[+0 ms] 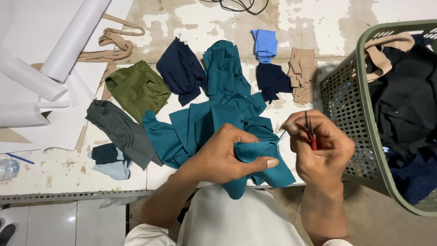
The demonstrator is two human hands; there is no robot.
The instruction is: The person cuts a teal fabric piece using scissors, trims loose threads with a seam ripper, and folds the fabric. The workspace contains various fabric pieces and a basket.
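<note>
My left hand (227,155) pinches a fold of teal fabric (255,159), thumb pressed along its edge. The piece hangs down toward my lap and joins a larger teal heap (218,105) on the work surface. My right hand (321,148) is closed around small red-handled thread snips (311,134), blades pointing up, and its fingertips pull a thin thread from the fabric's edge right beside the left thumb.
Fabric pieces lie around: olive (139,89), navy (180,68), grey (123,130), light blue (265,44), dark blue (272,81), beige (302,73). White paper rolls (41,68) fill the left. A green perforated basket (350,114) with dark cloth stands at right. Cable (239,5) at top.
</note>
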